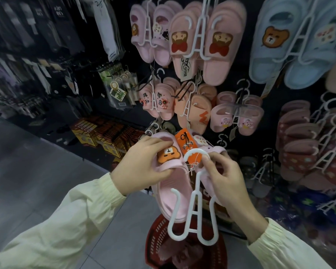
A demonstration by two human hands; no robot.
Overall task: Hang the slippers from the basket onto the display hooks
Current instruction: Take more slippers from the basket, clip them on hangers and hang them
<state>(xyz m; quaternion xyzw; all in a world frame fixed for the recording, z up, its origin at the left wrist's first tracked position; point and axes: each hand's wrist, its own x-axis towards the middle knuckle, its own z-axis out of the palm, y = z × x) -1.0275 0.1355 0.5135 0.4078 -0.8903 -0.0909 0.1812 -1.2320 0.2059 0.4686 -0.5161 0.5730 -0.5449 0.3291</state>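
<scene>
Now left grip (142,164) clasps the pink slipper (173,193); right grip (225,177) pinches its white hanger (196,183).

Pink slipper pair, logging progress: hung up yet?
Not hung: left hand grips the pink slipper pair, right hand pinches its white hanger, hook free.

Slippers (173,191) above basket (153,239) (display wall (231,90) behind)

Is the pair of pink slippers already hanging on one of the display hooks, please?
No, the left hand grips the pink slippers and the right hand pinches their white hanger, off the hooks, above the red basket.
</scene>
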